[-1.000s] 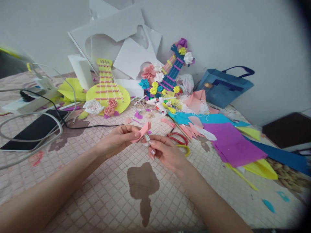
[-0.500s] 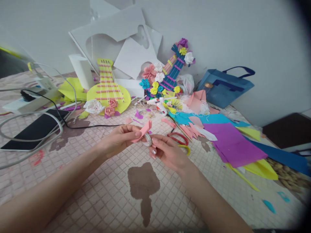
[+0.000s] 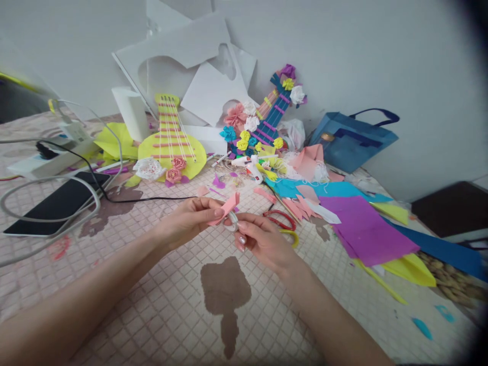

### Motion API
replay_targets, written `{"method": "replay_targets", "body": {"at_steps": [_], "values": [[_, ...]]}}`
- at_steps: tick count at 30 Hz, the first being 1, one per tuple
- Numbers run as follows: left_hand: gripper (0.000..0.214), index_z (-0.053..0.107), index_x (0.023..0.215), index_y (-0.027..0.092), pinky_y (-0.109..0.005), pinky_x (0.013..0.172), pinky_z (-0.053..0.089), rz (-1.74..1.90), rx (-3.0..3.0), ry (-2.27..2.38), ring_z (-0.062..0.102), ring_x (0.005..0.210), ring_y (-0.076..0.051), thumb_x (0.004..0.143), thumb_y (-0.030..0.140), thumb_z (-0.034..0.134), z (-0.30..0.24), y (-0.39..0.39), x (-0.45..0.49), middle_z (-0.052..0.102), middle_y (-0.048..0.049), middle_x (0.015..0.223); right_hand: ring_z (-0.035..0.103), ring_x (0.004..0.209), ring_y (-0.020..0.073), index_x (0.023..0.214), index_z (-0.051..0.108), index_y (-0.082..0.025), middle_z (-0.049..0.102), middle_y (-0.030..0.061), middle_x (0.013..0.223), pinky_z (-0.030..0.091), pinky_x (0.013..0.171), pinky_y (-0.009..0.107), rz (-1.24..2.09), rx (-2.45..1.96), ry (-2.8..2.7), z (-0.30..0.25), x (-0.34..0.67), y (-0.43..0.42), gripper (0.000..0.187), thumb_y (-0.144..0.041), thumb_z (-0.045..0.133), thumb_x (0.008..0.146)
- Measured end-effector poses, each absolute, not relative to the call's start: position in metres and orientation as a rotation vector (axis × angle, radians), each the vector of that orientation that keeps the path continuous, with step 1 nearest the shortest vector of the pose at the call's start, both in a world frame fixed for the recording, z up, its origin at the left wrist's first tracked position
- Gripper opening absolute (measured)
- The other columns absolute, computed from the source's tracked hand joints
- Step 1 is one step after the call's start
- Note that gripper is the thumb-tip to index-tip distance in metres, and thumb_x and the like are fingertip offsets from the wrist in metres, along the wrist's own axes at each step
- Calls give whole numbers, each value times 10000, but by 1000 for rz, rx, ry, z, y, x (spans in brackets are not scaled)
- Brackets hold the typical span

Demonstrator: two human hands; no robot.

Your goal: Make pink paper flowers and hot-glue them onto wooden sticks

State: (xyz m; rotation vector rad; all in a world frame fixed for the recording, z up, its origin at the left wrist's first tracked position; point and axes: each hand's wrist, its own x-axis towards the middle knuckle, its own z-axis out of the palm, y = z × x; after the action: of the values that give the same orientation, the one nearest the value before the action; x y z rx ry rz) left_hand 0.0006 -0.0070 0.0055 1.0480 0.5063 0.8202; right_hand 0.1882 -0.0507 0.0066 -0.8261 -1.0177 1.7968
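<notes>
Between thumb and fingers, my left hand (image 3: 196, 213) pinches a folded strip of pink crepe paper (image 3: 229, 206). My right hand (image 3: 261, 236) is closed on a small white roll of thread or tape (image 3: 232, 221), too small to name surely, which touches the underside of the pink strip. Just beyond my right hand lie scissors with red and yellow handles (image 3: 282, 221), partly covered by it. Pink paper pieces (image 3: 297, 208) are scattered right of the scissors. A white glue gun (image 3: 249, 165) rests farther back.
A yellow paper guitar (image 3: 171, 147) leans at the back left, a flower-covered blue one (image 3: 269, 122) right of it. Purple crepe paper (image 3: 368, 229) and a blue bag (image 3: 353, 140) are on the right. A black-screened device (image 3: 57, 203) and cables lie left.
The camera view has shifted slightly, so the background sits a little lower and farther right. Both hands keep nearly the same pose, still holding the pink strip and the white roll.
</notes>
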Motion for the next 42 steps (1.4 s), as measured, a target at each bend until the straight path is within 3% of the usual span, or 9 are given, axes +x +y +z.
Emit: {"method": "replay_targets", "body": {"at_steps": [11, 16, 26, 31, 37, 42], "values": [[123, 678, 706, 150, -258, 732, 430, 833, 1194, 547, 617, 751, -136, 784, 241, 703, 8, -11, 4, 691, -21, 756, 420, 514, 65, 752, 694, -180, 600, 2, 737, 366, 490, 234, 1760, -843, -1059, 6, 187, -50, 116, -292, 667, 743], [141, 660, 694, 149, -275, 744, 437, 821, 1224, 543, 615, 767, -148, 794, 244, 690, 10, -11, 3, 695, -30, 777, 417, 535, 75, 805, 683, -185, 589, 0, 726, 345, 523, 248, 1740, -857, -1151, 4, 189, -50, 103, -255, 614, 774], [234, 646, 587, 114, -198, 747, 500, 803, 820, 460, 635, 730, -121, 738, 256, 754, 3, -8, 3, 642, -18, 634, 377, 512, 57, 869, 685, -192, 511, -35, 669, 315, 505, 237, 1781, -775, -1182, 6, 192, -51, 134, -292, 644, 790], [116, 696, 755, 106, -182, 742, 536, 827, 592, 437, 649, 732, -111, 735, 206, 753, -2, -9, 7, 681, -25, 744, 408, 524, 62, 920, 698, -212, 464, -54, 622, 320, 515, 236, 1766, -720, -1245, 6, 193, -50, 171, -324, 666, 795], [146, 671, 672, 120, -237, 850, 521, 782, 668, 409, 673, 838, -159, 734, 221, 755, -5, -8, 4, 678, -28, 738, 423, 549, 53, 875, 697, -201, 555, -16, 756, 350, 530, 222, 1723, -763, -1190, 4, 196, -49, 137, -304, 617, 832], [153, 658, 683, 126, -292, 819, 493, 710, 960, 429, 648, 813, -180, 748, 235, 743, -4, -6, -2, 615, -14, 650, 420, 509, 40, 767, 675, -161, 603, 8, 804, 350, 484, 206, 1780, -823, -1074, 8, 196, -50, 125, -274, 629, 794]]}}
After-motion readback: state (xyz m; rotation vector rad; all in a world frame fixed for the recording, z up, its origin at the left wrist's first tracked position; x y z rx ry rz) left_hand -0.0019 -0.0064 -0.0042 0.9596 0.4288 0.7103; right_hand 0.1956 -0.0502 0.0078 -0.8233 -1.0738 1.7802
